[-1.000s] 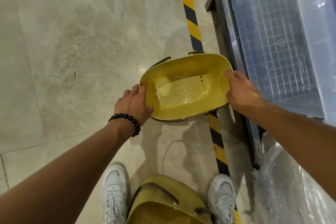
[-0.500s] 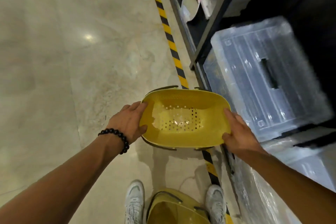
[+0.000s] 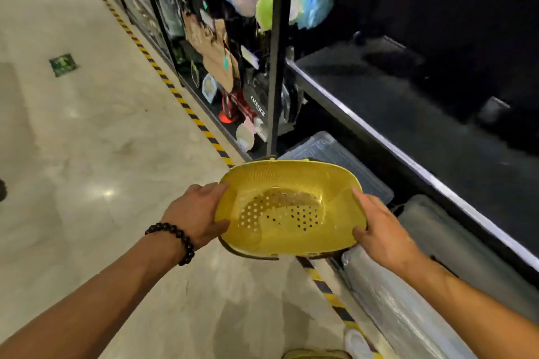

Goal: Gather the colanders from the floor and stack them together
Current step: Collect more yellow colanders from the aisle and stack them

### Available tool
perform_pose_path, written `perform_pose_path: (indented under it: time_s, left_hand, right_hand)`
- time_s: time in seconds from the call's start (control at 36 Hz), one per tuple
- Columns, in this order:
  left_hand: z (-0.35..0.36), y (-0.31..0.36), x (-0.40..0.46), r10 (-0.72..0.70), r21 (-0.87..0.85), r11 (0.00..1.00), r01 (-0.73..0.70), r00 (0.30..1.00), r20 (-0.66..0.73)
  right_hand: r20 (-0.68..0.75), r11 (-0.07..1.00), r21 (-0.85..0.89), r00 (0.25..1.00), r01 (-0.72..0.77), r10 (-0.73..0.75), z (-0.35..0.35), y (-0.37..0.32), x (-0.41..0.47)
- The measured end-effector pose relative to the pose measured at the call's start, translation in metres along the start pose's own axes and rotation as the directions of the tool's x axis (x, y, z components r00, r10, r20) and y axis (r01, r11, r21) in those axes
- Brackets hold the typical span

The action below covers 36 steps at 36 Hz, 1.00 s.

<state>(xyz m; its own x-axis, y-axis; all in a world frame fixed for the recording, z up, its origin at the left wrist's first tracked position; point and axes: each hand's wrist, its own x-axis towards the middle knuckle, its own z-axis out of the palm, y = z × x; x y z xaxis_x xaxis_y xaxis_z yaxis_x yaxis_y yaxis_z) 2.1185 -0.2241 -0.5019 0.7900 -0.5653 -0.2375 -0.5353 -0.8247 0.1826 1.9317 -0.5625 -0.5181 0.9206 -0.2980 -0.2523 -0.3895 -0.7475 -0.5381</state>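
Note:
A yellow oval colander (image 3: 291, 230) with a perforated bottom and a dark rim band is held in the air in front of me, its open side tilted toward me. My left hand (image 3: 195, 213), with a black bead bracelet on the wrist, grips its left rim. My right hand (image 3: 379, 227) grips its right rim. The top edge of a second yellow colander (image 3: 316, 354) shows on the floor at the bottom of the view, beside my white shoe (image 3: 357, 344).
A black shelving rack (image 3: 275, 67) with packed goods runs along the right. Clear plastic storage bins (image 3: 335, 151) sit on its lowest level. Yellow-black hazard tape (image 3: 186, 106) lines the marble floor next to the rack. A green floor sticker (image 3: 62, 64) lies far left.
The view has swung upward from the floor to the shelves. The colander has risen with both hands on it. The second colander and my shoes have slid almost out of the bottom edge.

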Motion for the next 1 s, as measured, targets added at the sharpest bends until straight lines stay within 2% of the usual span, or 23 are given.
perform_pose_path:
  time_s: [0.14,0.25,0.5,0.67,0.92,1.0]
  left_hand:
    - [-0.068,0.042,-0.025,0.085,0.045,0.995,-0.084,0.996,-0.032]
    - [-0.104,0.093,-0.044,0.186,0.083,0.98,-0.183,0.982,-0.027]
    - [-0.122,0.252,-0.102,0.429,0.126,0.893,-0.431,0.902,0.049]
    - [-0.106,0.389,-0.174,0.617,0.139,0.767,-0.626,0.78,0.105]
    - [-0.039,0.603,-0.342,0.784,0.062,0.592,-0.804,0.592,0.187]
    - [-0.009,0.669,-0.402,0.837,0.048,0.507,-0.861,0.504,0.213]
  right_hand:
    - [-0.133,0.999,0.035,0.991,-0.016,0.021,-0.065,-0.026,-0.076]
    - [-0.2,0.995,0.064,0.975,-0.082,0.093,-0.108,-0.024,-0.145]
    - [-0.297,0.937,0.17,0.891,-0.304,0.343,-0.148,0.051,-0.324]
    - [-0.387,0.863,0.277,0.772,-0.423,0.503,-0.161,0.119,-0.483]
    - [-0.467,0.736,0.431,0.569,-0.521,0.677,-0.149,0.203,-0.763]
    - [-0.455,0.639,0.48,0.453,-0.601,0.767,-0.141,0.221,-0.855]
